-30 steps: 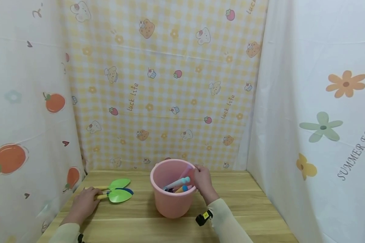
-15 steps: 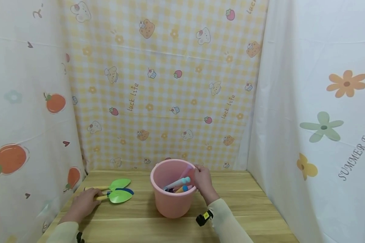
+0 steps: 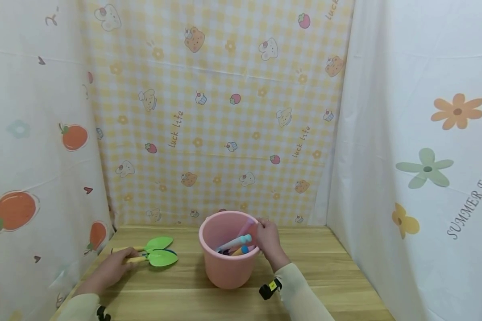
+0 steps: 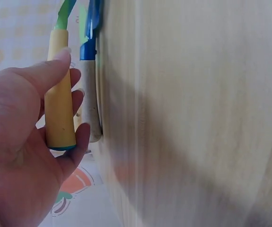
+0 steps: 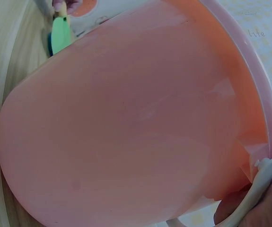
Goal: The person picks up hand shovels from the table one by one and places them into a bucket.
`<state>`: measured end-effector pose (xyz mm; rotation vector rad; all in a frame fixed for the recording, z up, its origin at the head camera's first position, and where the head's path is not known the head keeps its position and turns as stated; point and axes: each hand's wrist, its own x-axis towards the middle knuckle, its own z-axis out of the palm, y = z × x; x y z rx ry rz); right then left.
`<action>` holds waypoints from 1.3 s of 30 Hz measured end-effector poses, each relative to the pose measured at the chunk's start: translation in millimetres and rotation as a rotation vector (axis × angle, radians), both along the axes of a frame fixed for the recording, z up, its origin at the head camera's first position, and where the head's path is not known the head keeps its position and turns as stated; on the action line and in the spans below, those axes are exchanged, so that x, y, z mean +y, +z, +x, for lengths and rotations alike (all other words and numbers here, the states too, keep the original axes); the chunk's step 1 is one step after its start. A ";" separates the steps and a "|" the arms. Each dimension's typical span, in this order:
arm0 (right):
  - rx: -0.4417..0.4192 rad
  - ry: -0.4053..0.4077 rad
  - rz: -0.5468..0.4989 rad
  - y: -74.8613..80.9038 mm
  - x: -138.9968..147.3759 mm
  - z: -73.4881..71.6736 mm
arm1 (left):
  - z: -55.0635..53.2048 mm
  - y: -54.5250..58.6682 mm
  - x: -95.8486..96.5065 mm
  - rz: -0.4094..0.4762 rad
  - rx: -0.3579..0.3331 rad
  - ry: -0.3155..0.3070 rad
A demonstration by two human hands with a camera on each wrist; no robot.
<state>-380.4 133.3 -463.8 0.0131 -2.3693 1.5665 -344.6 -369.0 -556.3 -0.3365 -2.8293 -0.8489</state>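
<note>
My left hand grips the yellow handle of a small garden trowel whose green leaf-shaped blade points right. Thumb and curled fingers wrap that handle, which stands a little off the tabletop in the left wrist view. Beside it lie a blue trowel with a greyish handle and a second green trowel. At the right, my right hand holds the rim of a pink bucket near its white bail handle. Inside the upright bucket rest a light-blue-ended stick and a blue-tipped orange one.
Wooden tabletop spans the width, with the bucket at its middle. A yellow checked curtain hangs behind it, and white printed curtains close off both sides. Each wrist wears a small black camera.
The held green trowel has lifted slightly and shifted right, now covering more of the blue trowel. My left fingers have closed round its handle. The right hand and bucket have stayed put.
</note>
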 end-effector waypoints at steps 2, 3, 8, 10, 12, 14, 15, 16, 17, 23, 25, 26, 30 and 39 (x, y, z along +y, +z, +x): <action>0.000 0.001 -0.003 -0.2 0.3 -0.1 | 1.5 2.1 1.1 0.010 -0.011 -0.014; -0.003 0.000 -0.001 -0.4 0.6 0.0 | 2.1 3.5 2.2 0.021 -0.017 -0.017; -0.009 0.005 -0.008 -1.5 1.4 0.3 | 2.3 8.6 6.4 0.073 -0.045 -0.013; -0.013 0.007 -0.013 -2.0 1.3 0.0 | 1.5 9.4 8.1 0.087 -0.053 0.004; -0.011 0.010 -0.017 -1.8 1.3 -0.5 | 0.2 10.0 9.7 0.086 -0.052 0.019; -0.008 0.011 -0.019 -1.6 1.4 -0.8 | -0.7 11.1 11.1 0.088 -0.059 0.032; -0.007 0.011 -0.021 -1.4 1.3 -0.8 | -0.7 12.0 11.8 0.090 -0.063 0.036; -0.004 0.013 -0.021 -1.4 1.4 -0.8 | -0.4 12.9 12.7 0.092 -0.065 0.041; -0.004 0.013 -0.022 -1.4 1.4 -0.8 | -0.3 13.7 13.4 0.101 -0.071 0.047; -0.023 0.012 -0.029 -1.3 1.4 -0.6 | 1.2 20.1 17.6 0.142 -0.099 0.073; -0.020 0.011 -0.026 -1.0 1.3 -0.4 | 1.0 22.3 18.7 0.146 -0.101 0.083; -0.019 0.011 -0.024 -0.8 1.2 0.1 | 0.9 23.4 19.3 0.145 -0.102 0.088; -0.008 0.010 -0.019 -1.1 1.3 0.4 | 0.8 29.5 21.8 0.155 -0.107 0.117; -0.007 0.010 -0.015 -2.3 2.1 -0.7 | 6.6 44.6 26.5 0.223 -0.138 0.169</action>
